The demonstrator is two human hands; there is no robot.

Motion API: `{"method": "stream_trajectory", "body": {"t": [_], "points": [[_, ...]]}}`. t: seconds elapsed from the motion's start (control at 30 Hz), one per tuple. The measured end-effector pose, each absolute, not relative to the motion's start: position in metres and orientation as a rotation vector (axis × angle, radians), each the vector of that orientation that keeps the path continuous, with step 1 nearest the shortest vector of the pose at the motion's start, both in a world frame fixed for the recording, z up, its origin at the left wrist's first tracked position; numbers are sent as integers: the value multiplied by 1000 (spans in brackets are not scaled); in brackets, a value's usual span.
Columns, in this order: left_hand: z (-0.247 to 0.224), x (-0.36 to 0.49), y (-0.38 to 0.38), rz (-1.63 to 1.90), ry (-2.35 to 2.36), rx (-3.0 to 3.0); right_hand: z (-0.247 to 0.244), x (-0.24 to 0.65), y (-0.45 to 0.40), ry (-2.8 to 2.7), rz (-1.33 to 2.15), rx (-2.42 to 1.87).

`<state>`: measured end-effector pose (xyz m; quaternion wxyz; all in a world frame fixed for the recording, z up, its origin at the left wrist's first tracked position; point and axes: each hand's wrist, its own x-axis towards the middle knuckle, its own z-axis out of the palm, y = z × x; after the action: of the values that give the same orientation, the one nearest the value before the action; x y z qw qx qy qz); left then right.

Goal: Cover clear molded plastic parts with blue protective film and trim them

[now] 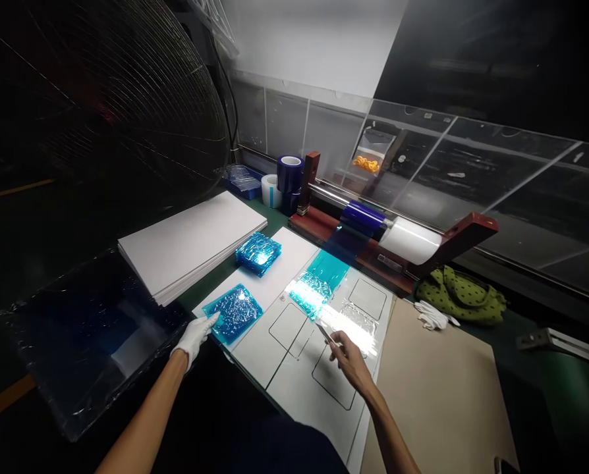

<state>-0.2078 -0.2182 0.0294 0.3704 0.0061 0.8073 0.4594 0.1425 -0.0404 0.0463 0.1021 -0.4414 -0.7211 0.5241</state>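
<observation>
My left hand, in a white glove, has its fingers stretched out onto the near-left corner of a wrinkled blue film piece. Between the fingers of my bare right hand is a slim utility knife, its tip pointing away from me. That tip is close to the near end of a glossy blue film strip, which runs back to a blue film roll. Beneath the strip lies a pale board with black rounded outlines. Farther back sits a stack of blue film-covered pieces.
A thick stack of white sheets lies at the left, beside a dark plastic-wrapped slab. A red roll stand also carries a white roll. At the right are brown board, a glove and green dotted cloth. A large fan stands left.
</observation>
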Motion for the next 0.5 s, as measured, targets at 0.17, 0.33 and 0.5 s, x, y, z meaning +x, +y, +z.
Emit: {"method": "stream_trajectory", "body": {"t": [0.17, 0.33, 0.5], "points": [[17, -211, -207, 1105, 2098, 76, 52, 159, -46, -1990, 1597, -1355], [25, -217, -211, 1023, 2225, 136, 53, 177, -51, -1891, 1568, -1408], [54, -220, -220, 919, 2454, 298, 41, 213, -60, -1805, 1385, -1600]]}}
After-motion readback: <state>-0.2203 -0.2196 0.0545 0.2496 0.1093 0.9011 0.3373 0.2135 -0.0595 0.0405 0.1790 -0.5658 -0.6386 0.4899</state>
